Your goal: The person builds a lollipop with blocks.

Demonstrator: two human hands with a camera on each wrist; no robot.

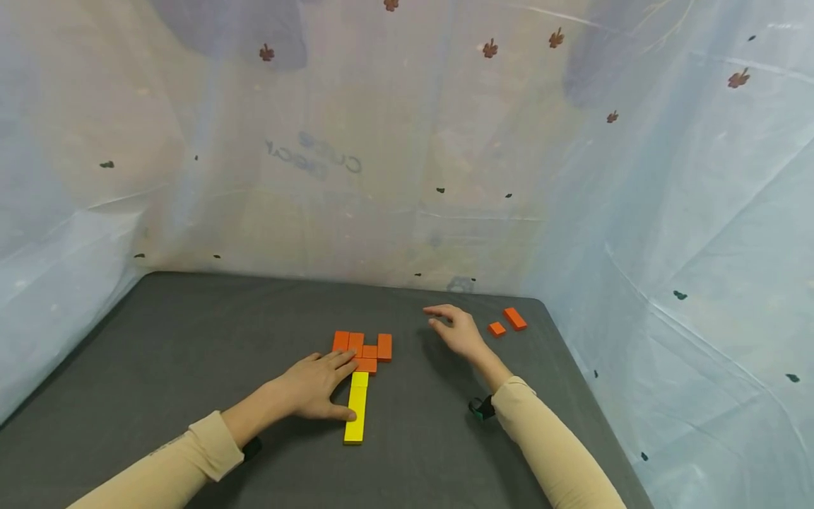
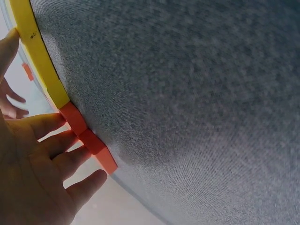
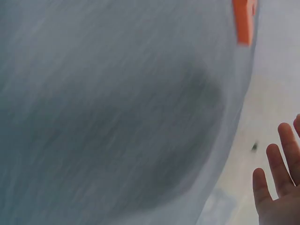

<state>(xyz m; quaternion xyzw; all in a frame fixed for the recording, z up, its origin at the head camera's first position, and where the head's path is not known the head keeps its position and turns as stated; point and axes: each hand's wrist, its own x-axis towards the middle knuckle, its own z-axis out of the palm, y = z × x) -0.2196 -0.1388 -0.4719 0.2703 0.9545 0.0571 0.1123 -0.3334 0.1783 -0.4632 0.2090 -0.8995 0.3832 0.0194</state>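
A flat arrangement of orange blocks point(image 1: 384, 347) lies on the dark tabletop, several pieces set side by side. Below it, a short yellow block point(image 1: 360, 379) and a long yellow block point(image 1: 355, 428) run in a line toward the person. The left hand point(image 1: 311, 387) is spread over the left side, its fingertips at the orange blocks and its thumb on the long yellow one. In the left wrist view, the fingers lie along the orange row point(image 2: 89, 136). The right hand point(image 1: 459, 332) hovers above the table with extended fingers, holding nothing.
A small orange block point(image 1: 497, 329) and a longer orange block point(image 1: 515, 319) lie apart near the table's right back corner. Translucent sheeting point(image 1: 381, 212) with small leaf-like marks hangs behind and beside the dark table point(image 1: 254, 304).
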